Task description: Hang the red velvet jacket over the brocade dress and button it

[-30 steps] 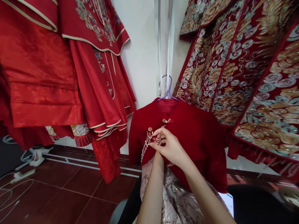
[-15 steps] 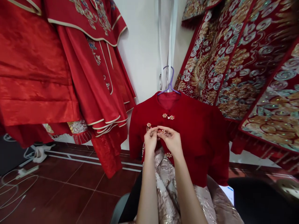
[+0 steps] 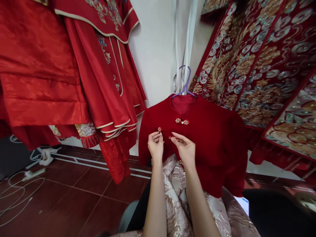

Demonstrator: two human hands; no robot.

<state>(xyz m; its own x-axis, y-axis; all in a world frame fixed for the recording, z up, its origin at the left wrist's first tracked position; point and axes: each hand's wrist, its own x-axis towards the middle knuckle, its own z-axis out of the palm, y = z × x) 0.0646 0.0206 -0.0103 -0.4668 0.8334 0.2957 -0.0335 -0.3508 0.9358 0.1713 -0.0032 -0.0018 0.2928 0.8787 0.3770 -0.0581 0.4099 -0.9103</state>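
A dark red velvet jacket (image 3: 209, 144) hangs on a purple hanger (image 3: 184, 86) in front of me. A jewelled clasp (image 3: 182, 121) is closed near its collar. My left hand (image 3: 155, 146) pinches one half of a lower jewelled clasp (image 3: 160, 130) on the jacket's front. My right hand (image 3: 185, 148) pinches the other half (image 3: 172, 137) a little to the right. The two halves are apart. A pale pink brocade skirt (image 3: 177, 197) hangs below the jacket, under my forearms.
Bright red satin garments (image 3: 74, 72) hang at the left. Heavily embroidered red and gold robes (image 3: 259, 65) hang at the right. White straps (image 3: 184, 39) run down the white wall. White cables (image 3: 19, 187) lie on the dark red tiled floor at the left.
My left hand came up beside the right one onto the lower clasp. The hands have since drawn slightly apart, each with one half of it. The view has shifted a little.
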